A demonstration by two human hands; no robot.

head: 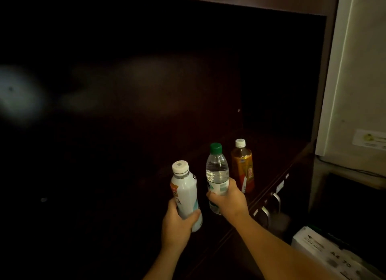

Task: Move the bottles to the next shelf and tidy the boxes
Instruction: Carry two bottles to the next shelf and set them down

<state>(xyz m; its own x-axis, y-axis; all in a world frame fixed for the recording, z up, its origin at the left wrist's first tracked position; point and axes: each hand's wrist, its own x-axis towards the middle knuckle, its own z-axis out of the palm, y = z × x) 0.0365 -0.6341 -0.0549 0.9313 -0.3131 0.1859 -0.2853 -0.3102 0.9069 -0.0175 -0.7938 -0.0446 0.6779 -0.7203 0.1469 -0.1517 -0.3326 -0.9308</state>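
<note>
My left hand grips the lower half of a white bottle with a white cap, held upright over the dark shelf. A clear water bottle with a green cap is held around its label by my right hand; whether its base touches the shelf I cannot tell. Just behind and to the right stands an orange tea bottle with a white cap, upright on the shelf and touched by neither hand. No boxes show on the shelf.
The shelf interior to the left is very dark. Metal drawer handles sit below the shelf's front edge. A white carton lies at the lower right. A pale wall panel with a label rises on the right.
</note>
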